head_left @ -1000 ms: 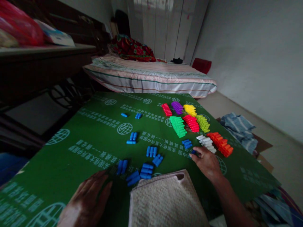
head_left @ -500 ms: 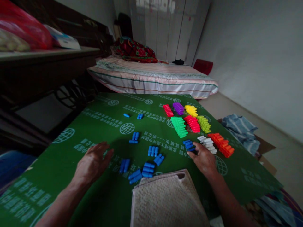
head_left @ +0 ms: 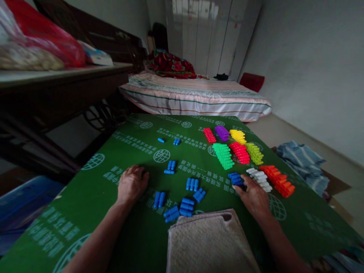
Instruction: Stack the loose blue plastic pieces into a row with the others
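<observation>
My left hand (head_left: 132,184) rests on the green table sheet (head_left: 105,197) with its fingers curled under, left of several loose blue pegs. Whatever its fingers may hold is hidden. At the right, my right hand (head_left: 253,193) has thumb and forefinger on the near end of a small stack of blue pegs (head_left: 234,178). Other blue pegs lie in the middle in small groups: a group of three (head_left: 192,184), a pair (head_left: 158,200), another pair (head_left: 171,214) and a stack (head_left: 187,207). Farther back is a single blue peg (head_left: 160,140).
Sorted peg blocks stand at the right: green (head_left: 223,155), red (head_left: 239,152), purple (head_left: 222,133), yellow (head_left: 237,136), lime (head_left: 254,153), white (head_left: 259,179) and orange (head_left: 277,181). A folded beige cloth (head_left: 210,242) lies at the near edge. Behind is a bed (head_left: 199,94).
My left hand has come down toward the table, its fingers now curled inward. My right hand stays at the blue stack. The whole view has shifted, so things appear farther right.
</observation>
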